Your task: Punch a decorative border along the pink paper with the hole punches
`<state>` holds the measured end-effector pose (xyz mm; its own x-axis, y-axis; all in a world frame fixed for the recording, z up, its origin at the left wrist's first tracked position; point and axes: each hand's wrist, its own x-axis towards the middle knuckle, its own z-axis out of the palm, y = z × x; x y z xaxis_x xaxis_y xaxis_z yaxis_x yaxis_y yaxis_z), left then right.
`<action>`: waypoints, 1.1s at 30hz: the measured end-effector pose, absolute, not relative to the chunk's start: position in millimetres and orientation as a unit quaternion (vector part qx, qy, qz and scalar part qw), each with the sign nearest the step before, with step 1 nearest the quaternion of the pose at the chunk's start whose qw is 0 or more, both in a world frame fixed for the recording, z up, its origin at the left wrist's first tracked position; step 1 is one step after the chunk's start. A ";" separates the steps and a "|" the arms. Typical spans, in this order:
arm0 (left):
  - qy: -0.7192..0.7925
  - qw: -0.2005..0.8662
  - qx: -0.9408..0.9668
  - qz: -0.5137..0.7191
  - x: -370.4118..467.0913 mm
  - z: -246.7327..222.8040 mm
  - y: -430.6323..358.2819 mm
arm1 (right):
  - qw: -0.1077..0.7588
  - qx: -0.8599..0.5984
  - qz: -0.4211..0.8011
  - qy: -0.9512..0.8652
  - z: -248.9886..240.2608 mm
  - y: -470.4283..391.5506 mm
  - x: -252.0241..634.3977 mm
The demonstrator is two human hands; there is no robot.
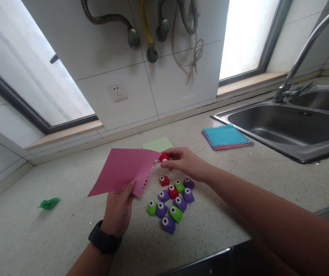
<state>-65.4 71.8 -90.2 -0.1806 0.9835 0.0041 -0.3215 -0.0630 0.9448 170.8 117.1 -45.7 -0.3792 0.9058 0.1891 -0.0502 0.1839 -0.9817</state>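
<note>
The left hand [120, 211] holds a pink paper sheet [129, 166] by its lower edge, the thumb pressed on top and the other fingers mostly hidden under it, so the grip is closed on the paper. This hold is near the row of small punched holes, and it seems chosen to steady this edge while the sheet is lifted above the counter [210, 226]. The right hand [185, 163] has thumb and forefinger clamped on a red craft punch [164, 157], which is at the far right corner of the sheet; how deep the paper enters its slot, I cannot tell. Probably the sheet is raised because the punch must come around the edge from both sides. Just below, eleven other punches [175, 213], purple, green and red, lie in a close group with their round white buttons visible, which should make them easy to reach and to recognise by shape. A pale green sheet [158, 144] lies behind the pink one, partly covered by it. The stack of sheets with punched borders [224, 136], blue on top, rests beside the sink [270, 153], well apart from the hands, perhaps for not disturbing them. A crumpled green item [49, 203] lies at the far left.
</note>
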 end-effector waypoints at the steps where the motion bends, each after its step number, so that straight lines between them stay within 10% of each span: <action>1: 0.451 0.516 0.371 0.627 -65.4 -89.8 71.4 | 0.438 -0.342 0.540 -0.632 -45.9 117.4 172.1; 33: 0.468 0.488 0.448 0.584 -73.6 -103.3 73.8 | 0.428 -0.363 0.523 -0.641 -60.8 125.7 172.1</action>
<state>-73.6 73.8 -103.3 -0.1211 0.9904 0.0664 -0.1511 -0.0845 0.9849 172.1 125.7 -60.8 -0.3698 0.9136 0.1693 0.0167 0.1887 -0.9819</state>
